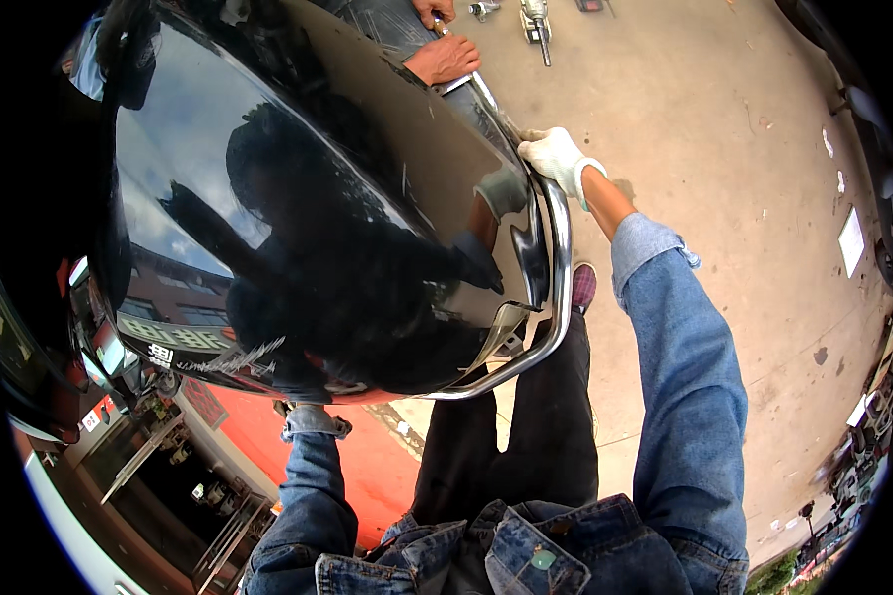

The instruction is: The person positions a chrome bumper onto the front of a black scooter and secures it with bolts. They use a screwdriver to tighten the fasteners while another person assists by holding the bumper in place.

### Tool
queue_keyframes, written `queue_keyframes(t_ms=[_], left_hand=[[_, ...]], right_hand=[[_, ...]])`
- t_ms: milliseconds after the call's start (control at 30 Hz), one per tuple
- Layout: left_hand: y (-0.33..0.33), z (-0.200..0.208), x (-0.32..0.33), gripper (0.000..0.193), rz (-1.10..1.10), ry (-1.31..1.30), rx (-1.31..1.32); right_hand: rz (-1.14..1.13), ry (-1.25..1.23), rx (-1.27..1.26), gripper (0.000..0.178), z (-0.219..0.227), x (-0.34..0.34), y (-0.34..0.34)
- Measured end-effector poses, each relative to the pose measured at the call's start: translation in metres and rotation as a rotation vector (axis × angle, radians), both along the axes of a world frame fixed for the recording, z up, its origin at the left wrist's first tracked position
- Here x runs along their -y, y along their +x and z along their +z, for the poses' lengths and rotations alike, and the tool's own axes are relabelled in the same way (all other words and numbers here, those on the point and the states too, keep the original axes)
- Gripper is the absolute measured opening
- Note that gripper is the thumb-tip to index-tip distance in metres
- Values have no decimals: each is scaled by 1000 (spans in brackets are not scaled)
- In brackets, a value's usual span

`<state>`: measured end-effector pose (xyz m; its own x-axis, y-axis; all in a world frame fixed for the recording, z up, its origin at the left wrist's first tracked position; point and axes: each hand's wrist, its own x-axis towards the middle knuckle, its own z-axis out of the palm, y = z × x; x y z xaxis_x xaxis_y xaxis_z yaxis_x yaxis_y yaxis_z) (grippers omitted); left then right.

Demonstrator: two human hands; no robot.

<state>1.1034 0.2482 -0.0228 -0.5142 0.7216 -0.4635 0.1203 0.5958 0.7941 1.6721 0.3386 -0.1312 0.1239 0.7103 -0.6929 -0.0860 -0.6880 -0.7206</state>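
A large glossy black curved vehicle panel [367, 268] fills the left and middle of the head view, reflecting sky and a figure. Along its right and near edges bends a chrome tube bar [563, 248]. My right hand [554, 157], in a white glove, is closed round the bar at the panel's right edge. Only a sliver of my left hand [286, 408] shows at the panel's near-left edge; its fingers are hidden. Farther up the same edge, another person's bare hand [448, 59] presses on the panel, with a second hand [433, 10] pinching a small object beside it.
A power tool [536, 25] lies on the concrete floor [704, 129] at the top, with a smaller metal piece [483, 10] near it. White paper [851, 241] lies at the right. Clutter [873, 426] lines the lower right. Red ground covering [288, 446] spreads near my left arm.
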Motion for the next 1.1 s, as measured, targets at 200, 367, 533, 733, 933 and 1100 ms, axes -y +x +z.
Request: queue_keyframes(t_ms=[200, 367, 533, 733, 933, 1100], left_hand=[[-1, 5, 4, 51, 19, -2, -6], [2, 4, 4, 52, 21, -6, 1], [0, 7, 4, 53, 29, -9, -6], [3, 5, 1, 54, 31, -10, -4], [12, 6, -1, 55, 27, -4, -1], [21, 4, -1, 56, 37, 2, -4]], right_hand=[[3, -14, -10, 47, -3, -3, -2], [-30, 3, -7, 46, -14, -1, -1], [-2, -9, -24, 45, 7, -6, -1], [-67, -101, -131, 43, 17, -18, 12], [-268, -91, -350, 29, 16, -9, 11], [-479, 216, -294, 38, 65, 67, -9]])
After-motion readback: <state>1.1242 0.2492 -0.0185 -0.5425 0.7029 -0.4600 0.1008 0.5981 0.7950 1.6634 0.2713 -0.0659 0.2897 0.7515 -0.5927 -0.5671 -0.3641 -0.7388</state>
